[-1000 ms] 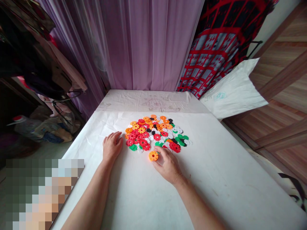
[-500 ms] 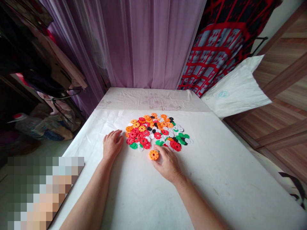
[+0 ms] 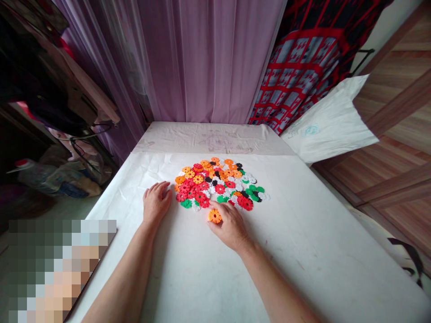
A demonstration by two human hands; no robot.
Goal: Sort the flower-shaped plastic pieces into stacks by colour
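Pile of coloured discs (image 3: 215, 184) lies just beyond right hand (image 3: 230, 226) pinching orange disc (image 3: 214, 216); left hand (image 3: 155, 204) flat, empty.

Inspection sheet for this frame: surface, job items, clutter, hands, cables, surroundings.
Surface: white table cover, creased, faint marks.
Job's things: orange disc by the right hand; pile of red, orange, white, green, black discs behind it.
Clutter: bags and a bottle on the floor, left.
Hands: left hand flat on cover beside pile; right hand fingers on orange disc, grip unclear.
Cables: thin dark loop at left, cable or hanger unclear.
Surroundings: purple curtain, red-black cloth, white bag, wooden panels.
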